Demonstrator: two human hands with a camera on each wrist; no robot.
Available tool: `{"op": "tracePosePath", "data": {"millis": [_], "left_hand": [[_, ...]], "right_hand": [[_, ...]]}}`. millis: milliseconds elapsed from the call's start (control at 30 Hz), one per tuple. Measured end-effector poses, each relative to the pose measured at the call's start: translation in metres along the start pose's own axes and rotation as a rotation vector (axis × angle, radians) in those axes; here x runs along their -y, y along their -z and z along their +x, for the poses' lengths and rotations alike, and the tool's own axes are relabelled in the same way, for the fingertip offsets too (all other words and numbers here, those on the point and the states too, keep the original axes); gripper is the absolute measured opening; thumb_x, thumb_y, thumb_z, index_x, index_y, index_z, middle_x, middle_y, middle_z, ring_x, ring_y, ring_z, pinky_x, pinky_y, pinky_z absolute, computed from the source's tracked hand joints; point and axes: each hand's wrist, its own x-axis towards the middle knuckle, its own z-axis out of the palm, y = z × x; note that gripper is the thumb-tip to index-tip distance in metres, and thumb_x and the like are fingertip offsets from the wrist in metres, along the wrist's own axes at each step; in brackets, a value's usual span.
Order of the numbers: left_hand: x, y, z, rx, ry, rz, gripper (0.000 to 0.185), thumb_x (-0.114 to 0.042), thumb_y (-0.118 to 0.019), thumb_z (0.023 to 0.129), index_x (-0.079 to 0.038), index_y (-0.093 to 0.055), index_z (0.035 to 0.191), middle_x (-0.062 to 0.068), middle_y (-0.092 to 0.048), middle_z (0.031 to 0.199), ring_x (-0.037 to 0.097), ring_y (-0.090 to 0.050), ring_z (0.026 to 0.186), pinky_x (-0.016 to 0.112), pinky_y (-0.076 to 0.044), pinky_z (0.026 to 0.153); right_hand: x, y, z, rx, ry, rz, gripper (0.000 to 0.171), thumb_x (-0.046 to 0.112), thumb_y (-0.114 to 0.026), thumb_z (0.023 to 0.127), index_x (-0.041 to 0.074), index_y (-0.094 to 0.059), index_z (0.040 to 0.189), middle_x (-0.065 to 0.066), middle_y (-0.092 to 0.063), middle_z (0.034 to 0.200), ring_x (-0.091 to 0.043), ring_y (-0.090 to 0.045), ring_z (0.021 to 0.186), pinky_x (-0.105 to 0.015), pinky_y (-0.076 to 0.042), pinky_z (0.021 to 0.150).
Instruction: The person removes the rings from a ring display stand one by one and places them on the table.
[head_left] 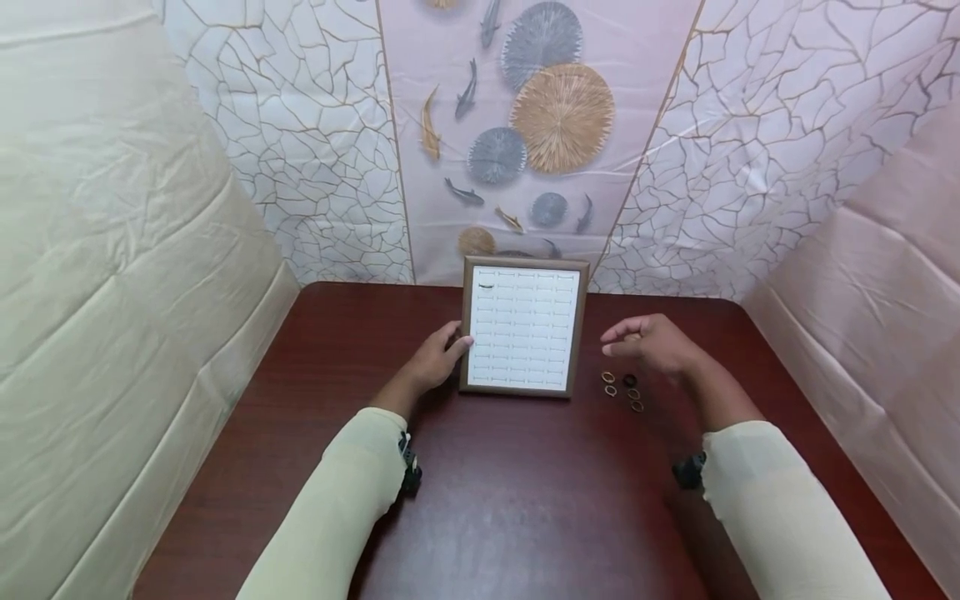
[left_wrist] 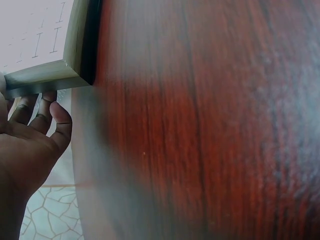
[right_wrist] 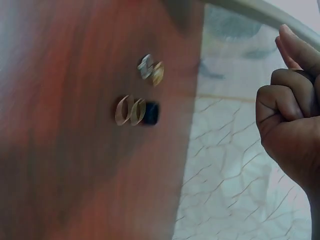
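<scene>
Resting against the left edge of the ring display tray [head_left: 522,328], the left hand [head_left: 437,360] steadies it with its fingers [left_wrist: 44,112] laid along the wooden frame; they look loosely bent against the wood rather than wrapped round it. The tray stands at the far middle of the dark red table [head_left: 517,500], leaning toward the patterned wall. The right hand [head_left: 654,342] hovers just beyond the loose rings [head_left: 622,388], which lie on the table just right of the tray's near right corner. It holds nothing that I can see; in the right wrist view some fingers [right_wrist: 287,100] curl inward while one points outward.

Judging by the tray, the work has barely begun: one dark ring [head_left: 485,286] appears to sit in the far left slot, every other slot looks bare, and about five rings wait on the table.

Only the head view shows the whole tray and the filled slot. Closer in, the left wrist view gives the fingers on the frame's corner, and the right wrist view, though blurred, shows gold bands and one dark ring [right_wrist: 150,113].
</scene>
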Motion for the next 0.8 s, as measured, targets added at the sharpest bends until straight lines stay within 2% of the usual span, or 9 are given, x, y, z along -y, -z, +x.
{"op": "tracePosePath", "data": {"millis": [100, 200, 300, 400, 600, 800], "left_hand": [[-0.001, -0.001, -0.001, 0.001, 0.006, -0.01, 0.067, -0.043, -0.05, 0.117, -0.006, -0.033, 0.171, 0.021, -0.047, 0.168, 0.036, -0.043, 0.158, 0.057, -0.036, 0.131], [-0.001, -0.001, -0.001, -0.007, 0.011, -0.009, 0.068, -0.043, -0.05, 0.117, -0.005, -0.032, 0.171, 0.021, -0.045, 0.169, 0.036, -0.041, 0.16, 0.057, -0.034, 0.132], [0.0, -0.001, 0.0, -0.009, 0.012, 0.002, 0.069, -0.044, -0.049, 0.117, -0.005, -0.031, 0.171, 0.021, -0.043, 0.171, 0.036, -0.038, 0.162, 0.057, -0.032, 0.133], [0.002, 0.0, 0.001, -0.011, 0.008, 0.009, 0.07, -0.045, -0.049, 0.117, -0.005, -0.031, 0.172, 0.021, -0.042, 0.172, 0.037, -0.037, 0.163, 0.058, -0.032, 0.133], [0.003, 0.001, 0.0, -0.015, -0.004, 0.016, 0.069, -0.045, -0.05, 0.117, -0.006, -0.033, 0.171, 0.022, -0.045, 0.17, 0.038, -0.038, 0.162, 0.058, -0.033, 0.133], [0.003, 0.0, 0.0, -0.009, 0.0, 0.005, 0.069, -0.046, -0.05, 0.117, -0.006, -0.033, 0.171, 0.021, -0.045, 0.17, 0.037, -0.039, 0.162, 0.057, -0.033, 0.133]], "right_hand": [[0.019, -0.005, 0.003, -0.017, 0.035, -0.008, 0.033, 0.024, -0.082, 0.1, 0.003, -0.077, 0.124, -0.002, -0.082, 0.109, -0.014, -0.067, 0.098, -0.032, -0.054, 0.087], [0.038, -0.011, 0.007, -0.022, 0.058, 0.014, 0.033, 0.024, -0.083, 0.099, 0.002, -0.077, 0.123, 0.004, -0.079, 0.093, -0.011, -0.061, 0.083, -0.029, -0.051, 0.077], [0.056, -0.018, 0.01, -0.024, 0.077, 0.043, 0.03, 0.023, -0.082, 0.1, 0.002, -0.077, 0.122, 0.008, -0.065, 0.074, -0.01, -0.049, 0.068, -0.028, -0.046, 0.065], [0.073, -0.025, 0.016, -0.026, 0.102, 0.065, 0.028, 0.02, -0.079, 0.102, 0.002, -0.077, 0.123, 0.009, -0.048, 0.062, -0.009, -0.041, 0.058, -0.026, -0.039, 0.059], [0.1, -0.04, 0.03, -0.038, 0.153, 0.106, 0.03, 0.015, -0.079, 0.101, 0.003, -0.076, 0.128, 0.011, -0.039, 0.054, -0.006, -0.03, 0.049, -0.025, -0.026, 0.048], [0.119, -0.059, 0.042, -0.024, 0.202, 0.14, 0.033, 0.009, -0.078, 0.1, 0.001, -0.074, 0.132, 0.012, -0.037, 0.052, -0.005, -0.029, 0.047, -0.023, -0.026, 0.049]]}}
